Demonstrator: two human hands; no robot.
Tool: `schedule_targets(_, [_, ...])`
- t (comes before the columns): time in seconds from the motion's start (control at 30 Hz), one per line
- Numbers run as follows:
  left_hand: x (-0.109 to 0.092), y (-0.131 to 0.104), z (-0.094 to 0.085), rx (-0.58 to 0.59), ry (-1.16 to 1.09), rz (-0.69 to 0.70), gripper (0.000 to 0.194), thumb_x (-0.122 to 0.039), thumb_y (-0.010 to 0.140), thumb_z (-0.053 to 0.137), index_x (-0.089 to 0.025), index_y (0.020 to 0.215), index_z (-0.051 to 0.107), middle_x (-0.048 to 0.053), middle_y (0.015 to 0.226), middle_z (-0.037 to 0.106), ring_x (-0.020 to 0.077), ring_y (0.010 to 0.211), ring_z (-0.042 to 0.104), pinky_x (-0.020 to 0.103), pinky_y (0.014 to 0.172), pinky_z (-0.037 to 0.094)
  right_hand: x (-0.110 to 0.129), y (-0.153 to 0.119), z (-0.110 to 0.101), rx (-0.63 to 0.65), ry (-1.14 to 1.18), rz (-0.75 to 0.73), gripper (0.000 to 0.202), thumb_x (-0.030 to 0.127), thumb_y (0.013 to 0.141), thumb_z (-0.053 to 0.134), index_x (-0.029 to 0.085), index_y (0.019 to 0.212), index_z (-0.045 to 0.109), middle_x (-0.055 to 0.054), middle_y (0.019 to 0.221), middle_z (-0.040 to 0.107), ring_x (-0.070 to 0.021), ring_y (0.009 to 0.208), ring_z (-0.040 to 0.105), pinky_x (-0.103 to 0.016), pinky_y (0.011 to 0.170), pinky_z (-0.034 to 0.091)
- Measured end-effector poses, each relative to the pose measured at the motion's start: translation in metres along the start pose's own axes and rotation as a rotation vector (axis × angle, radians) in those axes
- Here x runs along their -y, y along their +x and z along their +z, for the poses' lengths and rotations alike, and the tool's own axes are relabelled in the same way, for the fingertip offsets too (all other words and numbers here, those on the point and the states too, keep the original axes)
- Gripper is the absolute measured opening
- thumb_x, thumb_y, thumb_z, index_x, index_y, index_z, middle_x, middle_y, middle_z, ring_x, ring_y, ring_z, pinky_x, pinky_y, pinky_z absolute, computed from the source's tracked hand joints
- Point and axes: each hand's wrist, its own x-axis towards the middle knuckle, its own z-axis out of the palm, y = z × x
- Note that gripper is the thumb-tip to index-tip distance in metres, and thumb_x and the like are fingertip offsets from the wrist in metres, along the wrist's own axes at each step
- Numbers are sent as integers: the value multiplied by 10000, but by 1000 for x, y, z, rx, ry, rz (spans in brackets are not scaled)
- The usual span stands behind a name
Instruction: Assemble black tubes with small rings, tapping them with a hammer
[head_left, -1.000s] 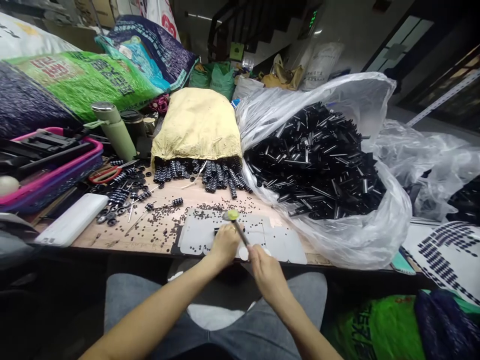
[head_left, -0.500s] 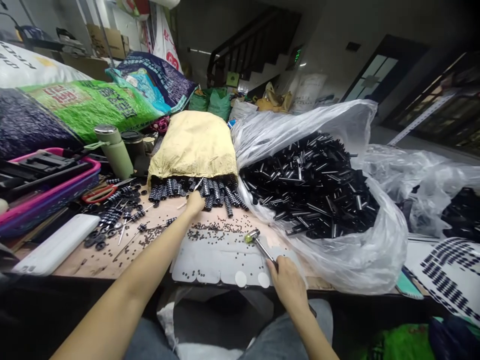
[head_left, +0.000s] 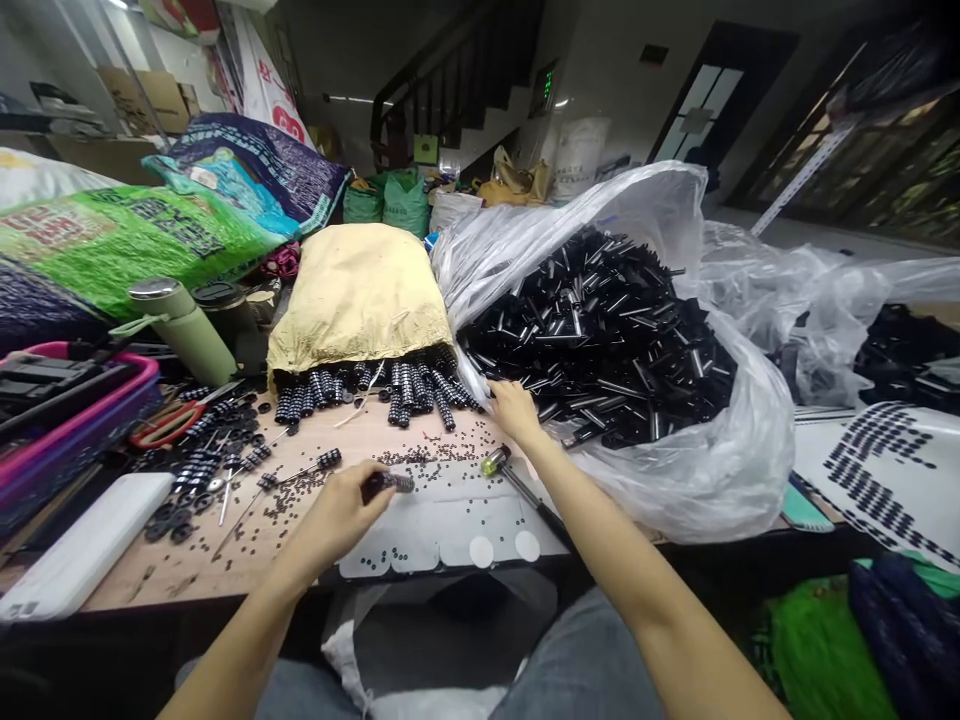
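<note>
My left hand (head_left: 349,505) is closed around a short black ribbed rod (head_left: 397,482), above the scattered small black rings (head_left: 427,453). At the left edge of the clear plastic bag (head_left: 682,510) is my right hand (head_left: 514,408), its fingers closed; what they hold, if anything, is too small to make out. That bag is full of black tubular parts (head_left: 622,340). A hammer (head_left: 525,485) with a yellow-green head lies on the table below my right wrist. Ribbed black rods (head_left: 405,390) stick out from under the yellow sack (head_left: 367,290).
On the left stand a pink-rimmed basket (head_left: 142,375), a green bottle (head_left: 184,330), orange-handled scissors (head_left: 169,425) and a white box (head_left: 90,545). A white sheet with black pieces (head_left: 930,430) lies at the right. An open bag (head_left: 442,640) hangs below the table edge.
My left hand has drawn back from the rods by the sack, with a ribbed rod in it. My right hand has let go of the hammer and moved up to the plastic bag. The view has shifted.
</note>
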Motion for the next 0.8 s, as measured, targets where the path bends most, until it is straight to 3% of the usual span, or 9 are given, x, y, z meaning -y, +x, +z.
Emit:
schedule_targets(0.1, [-2,2,17,10,-40,47,231,-423,707,562,-212,783,620,42,781,598,194,714,535,262,594,408,13,-1,-1,35,99,-24,138,170,793,486,145,828,617,-81,876,604,-182,878,522,-320,797,402])
schedule_targets(0.2, [-4,11,35,-69,-200,46,245,-418,774,481,-206,855,573,31,783,576,178,729,524,253,612,402,27,-23,-17,81,236,-38,212,287,835,448,156,918,592,-52,889,608,-133,801,553,-266,715,447])
schedule_targets(0.3, [-12,16,46,-73,-384,44,253,-406,773,493,-200,907,554,2,698,542,143,650,504,233,587,395,39,-44,-35,412,627,49,269,382,783,517,150,900,588,-30,800,618,-109,657,568,-250,611,471])
schedule_targets(0.37, [-17,16,50,86,-502,-15,261,-402,700,589,-174,825,566,-7,631,522,116,556,478,210,501,373,46,-52,-39,626,867,144,293,398,728,575,140,864,592,-36,782,615,-120,656,580,-269,617,482])
schedule_targets(0.4, [-19,17,52,174,-560,-76,269,-399,660,629,-163,769,558,-17,581,504,98,490,447,195,442,342,50,-55,-38,654,910,178,314,415,722,573,138,869,591,-46,799,615,-132,688,589,-287,642,489])
schedule_targets(0.47, [-20,17,57,258,-663,-226,300,-401,616,667,-159,700,512,-50,481,444,59,375,352,170,354,253,59,-62,-33,546,861,178,390,453,728,548,153,976,569,-81,947,597,-174,850,584,-343,740,483])
schedule_targets(0.57, [-19,17,63,169,-760,-360,333,-407,609,672,-165,704,466,-80,423,402,38,320,299,157,321,211,75,-80,-20,326,521,-19,713,497,615,644,229,1232,407,-103,1277,399,-262,1169,387,-470,935,356])
schedule_targets(0.67, [-18,17,65,108,-788,-365,351,-385,573,701,-153,710,476,-87,410,396,42,324,337,154,326,245,84,-98,-9,259,219,-184,960,442,500,735,238,1319,277,-110,1345,296,-307,1240,262,-516,1010,231])
schedule_targets(0.8, [-18,16,63,116,-943,-288,390,-462,663,602,-154,888,520,-59,528,477,47,368,400,149,335,283,80,-110,-4,222,190,-169,1002,448,515,728,160,1332,224,-151,1318,315,-293,1244,261,-462,1030,251])
